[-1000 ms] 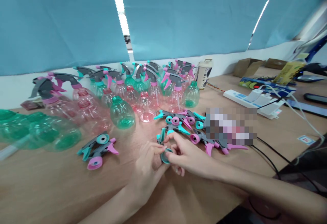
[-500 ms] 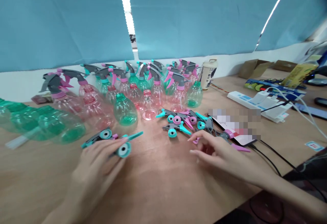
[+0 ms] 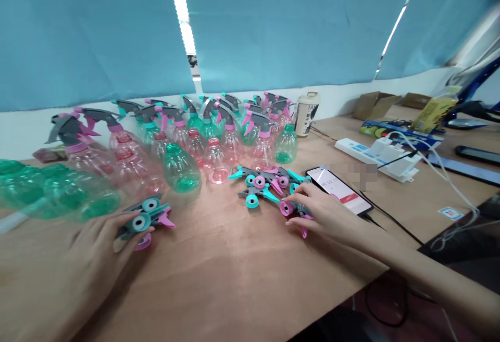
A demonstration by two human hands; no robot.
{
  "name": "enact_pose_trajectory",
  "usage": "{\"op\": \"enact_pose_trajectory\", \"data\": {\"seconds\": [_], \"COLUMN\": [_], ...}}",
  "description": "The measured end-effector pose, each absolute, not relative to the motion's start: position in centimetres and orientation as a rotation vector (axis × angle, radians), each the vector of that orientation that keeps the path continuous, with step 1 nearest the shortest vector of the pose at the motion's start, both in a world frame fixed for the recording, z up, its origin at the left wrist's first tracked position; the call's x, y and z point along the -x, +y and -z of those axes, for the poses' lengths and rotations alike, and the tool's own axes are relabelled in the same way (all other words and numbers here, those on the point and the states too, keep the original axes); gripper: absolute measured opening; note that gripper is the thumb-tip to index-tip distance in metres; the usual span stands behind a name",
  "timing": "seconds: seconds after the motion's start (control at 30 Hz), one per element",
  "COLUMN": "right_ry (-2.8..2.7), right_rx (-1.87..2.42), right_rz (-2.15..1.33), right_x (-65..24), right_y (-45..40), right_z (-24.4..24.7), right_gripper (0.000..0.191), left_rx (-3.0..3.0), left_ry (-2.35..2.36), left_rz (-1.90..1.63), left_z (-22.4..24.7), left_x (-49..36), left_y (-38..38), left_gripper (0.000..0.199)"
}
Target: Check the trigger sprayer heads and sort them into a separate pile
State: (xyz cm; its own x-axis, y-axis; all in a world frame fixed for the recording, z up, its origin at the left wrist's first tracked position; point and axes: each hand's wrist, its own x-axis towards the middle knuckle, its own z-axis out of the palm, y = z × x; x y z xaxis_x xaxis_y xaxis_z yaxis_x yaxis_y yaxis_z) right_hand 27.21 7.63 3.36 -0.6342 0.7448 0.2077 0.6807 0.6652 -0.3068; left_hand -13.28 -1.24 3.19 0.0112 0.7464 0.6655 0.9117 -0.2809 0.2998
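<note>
My left hand (image 3: 99,243) grips a teal-and-grey spray head (image 3: 139,222) among other spray heads on the table at the left. A pink collar (image 3: 143,241) and a pink trigger (image 3: 166,218) show beside it. On the right, my right hand (image 3: 318,211) has its thumb and fingers around a pink-and-grey spray head (image 3: 297,209), with its pink collar facing left. Just behind it lies a pile of teal and pink spray heads (image 3: 252,192). Open green bottles (image 3: 182,170) and pink bottles (image 3: 219,162) stand beyond my hands.
Several bottles with spray heads fitted (image 3: 261,139) stand at the back by the wall. To the right are a phone (image 3: 353,199), a white power strip (image 3: 377,159) with cables, a paper cup (image 3: 306,115) and a yellow drink bottle (image 3: 433,113). Green bottles (image 3: 84,193) lie at the left.
My left hand has moved left and down with the teal spray head, back to the left-hand spray heads. My right hand, empty before, has closed on a pink spray head. The view has shifted right.
</note>
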Motion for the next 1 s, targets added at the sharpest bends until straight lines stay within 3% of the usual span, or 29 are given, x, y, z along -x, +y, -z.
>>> {"op": "enact_pose_trajectory", "data": {"seconds": [0.1, 0.17, 0.5, 0.73, 1.0], "right_ry": [-2.598, -2.603, -2.419, -2.304, -2.247], "right_rx": [1.136, 1.142, 0.970, 0.841, 0.793], "right_rz": [-0.249, -0.235, -0.437, -0.606, -0.702], "right_x": [-26.8, -26.7, -27.1, -26.4, -25.7], "right_y": [8.0, 8.3, 6.8, 4.6, 4.9], "right_z": [-3.1, -2.9, -3.8, -4.7, -4.4], "right_gripper": [0.032, 0.028, 0.024, 0.024, 0.023], "left_rx": [2.057, 2.093, 2.460, 2.843, 2.788], "left_ry": [-1.696, -1.660, -1.402, -1.235, -1.283], "left_rz": [0.646, 0.591, 0.971, 1.051, 1.175], "left_z": [-2.9, -3.0, -5.4, -5.0, -3.9], "left_x": [13.4, 13.0, 1.3, -5.9, -4.8], "left_y": [-1.4, -1.5, -0.1, 0.9, 1.5], "left_gripper": [0.040, 0.044, 0.014, 0.020, 0.023]}}
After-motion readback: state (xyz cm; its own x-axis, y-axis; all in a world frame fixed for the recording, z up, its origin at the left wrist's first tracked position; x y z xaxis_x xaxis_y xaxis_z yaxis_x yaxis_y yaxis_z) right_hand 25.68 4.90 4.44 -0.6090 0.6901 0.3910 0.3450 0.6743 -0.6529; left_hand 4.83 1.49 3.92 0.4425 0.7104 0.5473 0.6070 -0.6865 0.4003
